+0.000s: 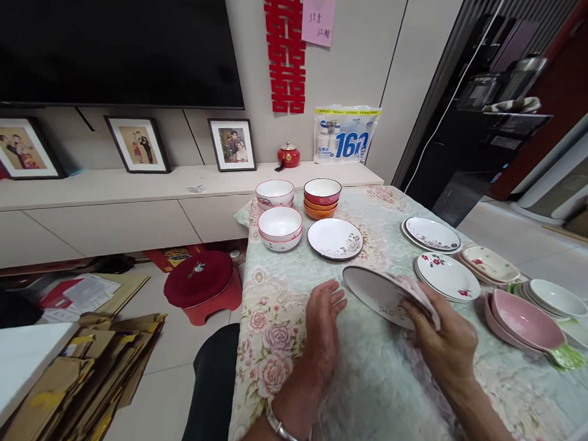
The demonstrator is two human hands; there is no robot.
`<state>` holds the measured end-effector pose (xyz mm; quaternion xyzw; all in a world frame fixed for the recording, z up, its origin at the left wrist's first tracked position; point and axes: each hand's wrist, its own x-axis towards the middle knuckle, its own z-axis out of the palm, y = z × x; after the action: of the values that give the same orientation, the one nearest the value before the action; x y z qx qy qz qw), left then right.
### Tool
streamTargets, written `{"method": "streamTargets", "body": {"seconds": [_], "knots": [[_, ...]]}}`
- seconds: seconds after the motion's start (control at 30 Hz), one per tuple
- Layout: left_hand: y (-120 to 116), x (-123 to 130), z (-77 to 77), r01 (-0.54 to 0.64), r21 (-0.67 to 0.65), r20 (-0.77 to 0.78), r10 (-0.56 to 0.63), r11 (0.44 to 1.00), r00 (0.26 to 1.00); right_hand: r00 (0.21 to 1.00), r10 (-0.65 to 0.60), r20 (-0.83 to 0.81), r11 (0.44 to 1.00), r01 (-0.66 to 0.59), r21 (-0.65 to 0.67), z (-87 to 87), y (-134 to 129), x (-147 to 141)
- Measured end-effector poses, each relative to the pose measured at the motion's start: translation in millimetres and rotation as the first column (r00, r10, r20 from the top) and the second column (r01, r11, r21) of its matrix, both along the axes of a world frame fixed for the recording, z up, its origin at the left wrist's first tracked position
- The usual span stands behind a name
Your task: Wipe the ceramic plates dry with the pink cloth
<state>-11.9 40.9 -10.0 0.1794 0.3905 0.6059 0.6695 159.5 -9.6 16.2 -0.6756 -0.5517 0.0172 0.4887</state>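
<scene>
A white plate (pixel 375 293) with a dark rim is tilted above the table in my right hand (pixel 445 331). A pale pink cloth (pixel 416 292) is bunched between those fingers and the plate's right edge. My left hand (pixel 324 317), with a silver bangle at the wrist, is raised just left of the plate, fingers stretched out and holding nothing. Behind it lies a similar patterned plate (pixel 334 239), apparently on another. White bowls with red rims (pixel 280 226) and a red and orange bowl stack (pixel 322 196) stand farther back.
On the right are stacked plates (pixel 447 276), oval dishes (pixel 489 264), pink bowls (pixel 522 318) and white bowls (pixel 558 297). A red stool (pixel 202 286) and flattened cardboard (pixel 71 380) are left of the flowered tablecloth (pixel 274 332). A cabinet (pixel 128 218) borders the table's far side.
</scene>
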Motion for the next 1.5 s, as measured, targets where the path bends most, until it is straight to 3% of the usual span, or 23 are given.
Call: {"method": "streamTargets", "body": {"seconds": [0.07,0.17,0.27,0.33,0.4,0.47,0.53,0.57,0.63,0.73,0.8,0.93,1.03,1.1,1.27,1.5], "knots": [[1,0,1.5,-0.02,0.024,-0.016,0.021,1.0,1.0,0.955,-0.067,-0.288,0.996,0.049,-0.072,6.0,9,4],[3,0,5.2,0.072,0.033,0.107,-0.075,0.997,0.991,0.713,-0.001,-0.701,0.985,-0.118,-0.122,10.3,23,3],[2,1,7.6,0.207,-0.001,0.254,-0.2,0.978,0.946,0.482,0.023,-0.876,0.941,-0.307,-0.144,7.0,33,-5],[-1,0,8.0,0.276,0.003,0.254,-0.268,0.961,0.929,0.439,0.018,-0.898,0.921,-0.357,-0.156,0.4,37,-9],[-3,1,7.3,0.295,0.01,0.203,-0.291,0.955,0.935,0.49,0.023,-0.871,0.92,-0.352,-0.173,-8.2,39,-8],[-4,2,5.7,0.278,-0.017,0.168,-0.272,0.96,0.948,0.667,0.028,-0.744,0.931,-0.289,-0.224,-16.1,41,-3],[-5,3,3.5,0.264,-0.059,0.162,-0.252,0.963,0.954,0.869,0.015,-0.495,0.94,-0.181,-0.29,-20.6,40,7],[-5,4,2.3,0.266,-0.076,0.159,-0.252,0.961,0.955,0.934,-0.003,-0.358,0.943,-0.117,-0.312,-21.3,39,13],[-5,4,0.3,0.269,-0.103,0.15,-0.252,0.958,0.956,0.986,-0.079,-0.149,0.95,0.029,-0.311,-19.8,36,23],[-5,4,-1.0,0.27,-0.116,0.141,-0.253,0.956,0.957,0.97,-0.244,-0.005,0.953,0.239,-0.188,-14.4,30,31],[-5,3,-0.8,0.272,-0.11,0.136,-0.257,0.956,0.957,0.964,-0.262,0.045,0.961,0.265,-0.082,-11.7,29,29],[-4,4,-0.7,0.257,-0.085,0.144,-0.243,0.963,0.959,0.98,0.032,0.197,0.996,-0.015,-0.088,-13.6,32,10],[-1,6,-2.9,0.263,-0.054,0.22,-0.245,0.963,0.944,0.925,0.259,0.279,0.959,-0.213,-0.184,-21.3,32,-7],[0,7,-4.5,0.278,-0.044,0.272,-0.257,0.959,0.928,0.896,0.339,0.287,0.936,-0.291,-0.199,-27.5,31,-14],[2,8,-4.0,0.266,-0.03,0.285,-0.246,0.964,0.926,0.909,0.351,0.226,0.929,-0.306,-0.211,-36.2,43,-14],[1,6,-2.7,0.221,-0.031,0.297,-0.203,0.975,0.933,0.942,0.328,0.065,0.911,-0.298,-0.284,-28.4,73,-32]]}}
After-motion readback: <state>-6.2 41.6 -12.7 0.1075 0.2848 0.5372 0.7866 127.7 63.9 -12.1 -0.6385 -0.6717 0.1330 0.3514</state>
